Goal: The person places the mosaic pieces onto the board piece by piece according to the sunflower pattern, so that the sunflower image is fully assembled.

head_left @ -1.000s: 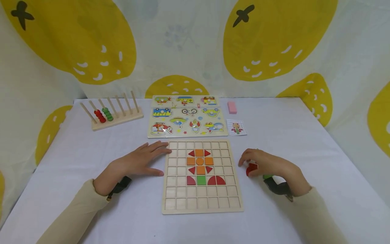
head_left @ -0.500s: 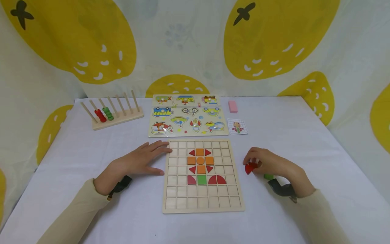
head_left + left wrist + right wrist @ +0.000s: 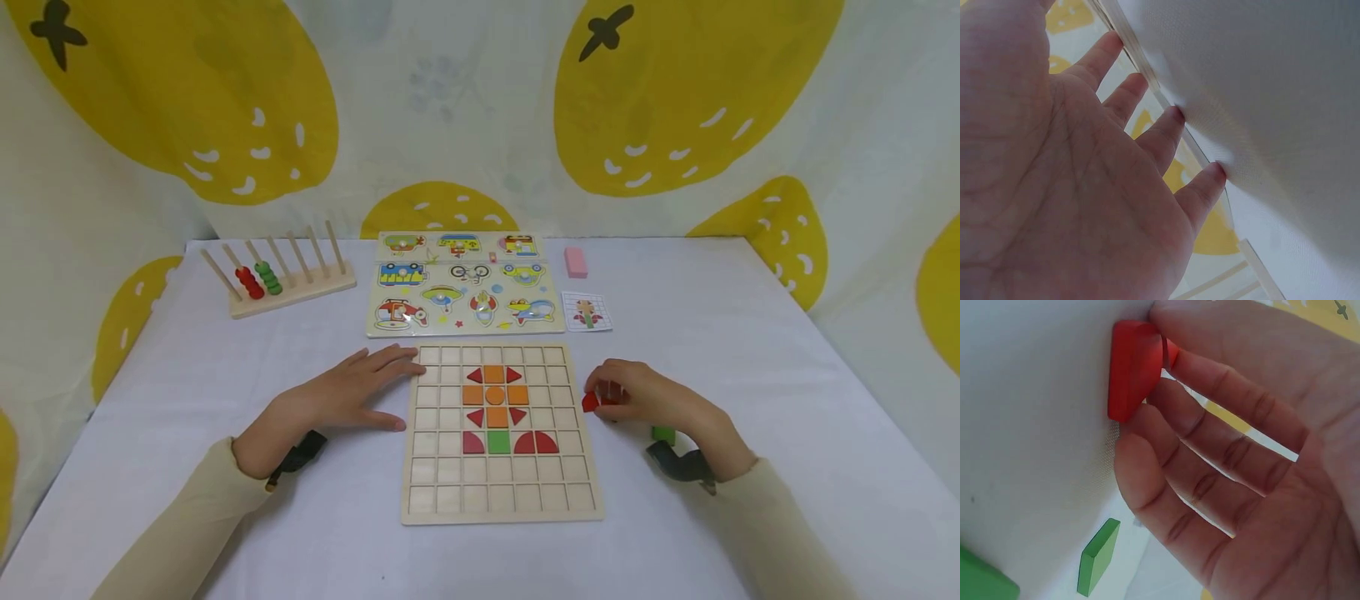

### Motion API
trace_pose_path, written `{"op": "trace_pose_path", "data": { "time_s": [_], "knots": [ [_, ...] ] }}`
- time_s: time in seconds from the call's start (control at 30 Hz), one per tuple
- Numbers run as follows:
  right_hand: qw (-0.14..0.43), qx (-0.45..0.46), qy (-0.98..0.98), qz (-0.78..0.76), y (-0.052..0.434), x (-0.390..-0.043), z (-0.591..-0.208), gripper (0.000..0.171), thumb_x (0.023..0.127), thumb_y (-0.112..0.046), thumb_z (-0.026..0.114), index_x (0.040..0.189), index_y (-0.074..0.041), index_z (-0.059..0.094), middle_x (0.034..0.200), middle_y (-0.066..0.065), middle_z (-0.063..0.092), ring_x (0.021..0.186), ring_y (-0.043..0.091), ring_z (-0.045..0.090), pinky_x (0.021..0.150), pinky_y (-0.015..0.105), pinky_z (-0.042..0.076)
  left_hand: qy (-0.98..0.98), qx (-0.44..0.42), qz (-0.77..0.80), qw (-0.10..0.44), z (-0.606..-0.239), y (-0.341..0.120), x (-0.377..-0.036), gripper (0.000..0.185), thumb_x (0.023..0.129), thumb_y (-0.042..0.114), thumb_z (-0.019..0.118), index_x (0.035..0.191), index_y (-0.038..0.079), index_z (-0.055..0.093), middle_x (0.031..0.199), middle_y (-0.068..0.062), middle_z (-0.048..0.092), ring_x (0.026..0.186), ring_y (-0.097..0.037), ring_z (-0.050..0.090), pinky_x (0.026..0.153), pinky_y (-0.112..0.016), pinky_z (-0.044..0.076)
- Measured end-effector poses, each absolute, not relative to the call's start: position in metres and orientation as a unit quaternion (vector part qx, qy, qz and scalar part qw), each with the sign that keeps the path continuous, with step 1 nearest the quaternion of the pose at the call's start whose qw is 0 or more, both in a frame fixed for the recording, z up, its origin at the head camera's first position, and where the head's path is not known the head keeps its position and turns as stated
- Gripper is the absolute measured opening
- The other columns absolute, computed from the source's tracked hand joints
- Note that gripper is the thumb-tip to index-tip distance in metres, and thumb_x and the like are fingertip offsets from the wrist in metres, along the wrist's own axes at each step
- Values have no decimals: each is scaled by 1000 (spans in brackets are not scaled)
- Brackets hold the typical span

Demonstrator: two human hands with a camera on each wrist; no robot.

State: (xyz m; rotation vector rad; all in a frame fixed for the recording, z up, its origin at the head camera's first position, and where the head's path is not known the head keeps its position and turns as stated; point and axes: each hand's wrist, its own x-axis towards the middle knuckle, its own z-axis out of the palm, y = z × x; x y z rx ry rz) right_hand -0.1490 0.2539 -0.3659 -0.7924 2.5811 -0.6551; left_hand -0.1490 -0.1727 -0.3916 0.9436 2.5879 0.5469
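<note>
Red piece (image 3: pixel 591 402): a small red wooden shape, pinched at the fingertips of the right hand (image 3: pixel 643 400), just off the right edge of the grid board (image 3: pixel 501 500). In the right wrist view the piece (image 3: pixel 1132 369) stands on edge against the desk cloth, with curled fingers (image 3: pixel 1210 431) closing on it from one side; its exact outline cannot be told.

Largest to smallest, all placed against the grid board:

Desk (image 3: pixel 750 333), white cloth, carries everything.

Grid board: wooden tray of square cells, centre of desk, in front of the person. Orange and red pieces form a pattern in its upper middle rows; a green square sits between red quarter-rounds in the row below.

Vehicle puzzle (image 3: pixel 463 283): just behind the board, nearly touching its far edge.

Peg rack (image 3: pixel 288 279): behind and well to the left of the board, red and green beads on two pegs.

Left hand (image 3: pixel 341 396): flat on the desk, fingers straight and spread, fingertips touching the board's upper left edge. Left wrist view shows the open palm (image 3: pixel 1066 181) with fingertips on the cloth.

Pattern card (image 3: pixel 587 312): behind the board's right corner.

Pink block (image 3: pixel 575 261): farther back, beyond the card.

Green pieces (image 3: pixel 663 433): on the cloth right of the board, under the right wrist, near the red piece but apart from it.
</note>
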Motion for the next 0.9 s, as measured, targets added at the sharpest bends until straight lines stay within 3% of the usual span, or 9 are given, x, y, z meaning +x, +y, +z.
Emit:
{"op": "trace_pose_path", "data": {
  "time_s": [0.4,0.9],
  "knots": [
    [195,-250,920,-229,254,-149,-359,23,83,-14,78,100,-5,66,82,-4,58,76,15,53,62,22,49,911,327,187,169,-390,-172,-148,76,85,50,71,147,22,39,158,-8,28,146,-31,22,115,-62,15],
    [196,-316,902,-219,219,-149,-351,20,84,-18,77,98,-8,68,82,-2,57,76,15,52,61,21,45,908,330,194,170,-389,-172,-148,76,85,49,71,147,21,38,158,-9,28,146,-32,22,115,-62,14]
  ]
}}
